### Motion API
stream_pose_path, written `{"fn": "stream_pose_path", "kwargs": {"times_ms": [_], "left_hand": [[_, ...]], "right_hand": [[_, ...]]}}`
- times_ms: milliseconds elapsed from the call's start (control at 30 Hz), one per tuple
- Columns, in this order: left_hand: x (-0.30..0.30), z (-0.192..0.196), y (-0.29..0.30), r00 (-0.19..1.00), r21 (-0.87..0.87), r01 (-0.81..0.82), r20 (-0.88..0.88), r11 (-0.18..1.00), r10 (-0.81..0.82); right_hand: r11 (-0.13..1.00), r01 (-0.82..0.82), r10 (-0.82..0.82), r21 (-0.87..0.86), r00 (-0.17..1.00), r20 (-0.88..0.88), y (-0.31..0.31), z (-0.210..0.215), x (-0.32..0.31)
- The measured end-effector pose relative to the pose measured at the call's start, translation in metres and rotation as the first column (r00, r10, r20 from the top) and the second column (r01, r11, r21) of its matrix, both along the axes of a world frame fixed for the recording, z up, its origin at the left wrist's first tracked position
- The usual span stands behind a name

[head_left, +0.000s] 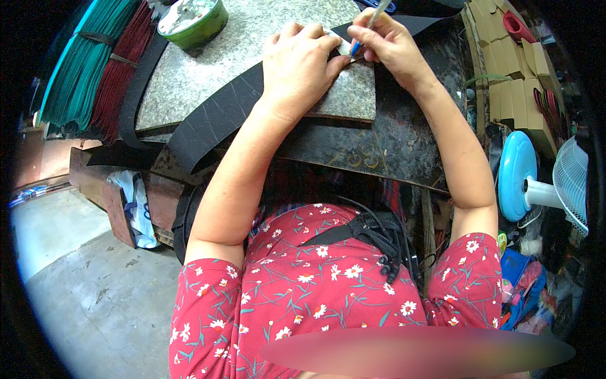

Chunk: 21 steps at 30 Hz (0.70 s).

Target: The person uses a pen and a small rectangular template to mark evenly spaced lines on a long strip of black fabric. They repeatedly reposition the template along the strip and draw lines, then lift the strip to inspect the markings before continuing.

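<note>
Your left hand [302, 63] presses flat on the black strip [214, 120] at twelve o'clock on the stone surface [202, 69]; your right hand [388, 44] grips the pen [369, 25]. Keep firm pressure down so tracing stays true.

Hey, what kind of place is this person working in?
Likely a small craft workshop for cutting sheet material: a stone slab used as a work surface, a black strip laid across it, bundled green and red strips, and stacked cardboard boxes.

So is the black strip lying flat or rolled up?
Flat. The black strip lies spread across the stone slab, pressed down by the left hand.
</note>
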State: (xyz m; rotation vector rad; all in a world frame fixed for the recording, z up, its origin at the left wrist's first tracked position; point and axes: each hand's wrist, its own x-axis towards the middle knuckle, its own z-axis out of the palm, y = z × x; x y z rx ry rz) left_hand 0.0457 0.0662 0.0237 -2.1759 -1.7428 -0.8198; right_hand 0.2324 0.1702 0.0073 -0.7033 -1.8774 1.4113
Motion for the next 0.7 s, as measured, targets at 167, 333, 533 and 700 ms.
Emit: {"fn": "stream_pose_path", "kwargs": {"times_ms": [167, 333, 533, 700], "left_hand": [[0.003, 0.0, -0.001, 0.989, 0.035, -0.025, 0.144, 0.999, 0.019], [0.002, 0.0, -0.003, 0.979, -0.03, -0.058, 0.191, 0.998, 0.063], [0.003, 0.002, -0.002, 0.964, -0.098, -0.051, 0.255, 0.994, 0.074], [0.001, 0.002, -0.002, 0.963, -0.12, -0.021, 0.265, 0.993, 0.052]], "right_hand": [[0.959, 0.122, -0.173, -0.254, 0.967, -0.189, 0.003, -0.005, -0.009], [0.945, 0.05, -0.055, 0.322, 0.998, 0.008, -0.005, -0.006, -0.016], [0.978, 0.141, -0.161, -0.155, 0.98, -0.118, 0.0, -0.003, -0.026], [0.995, 0.095, -0.098, -0.032, 0.988, -0.116, 0.004, -0.007, -0.03]]}}
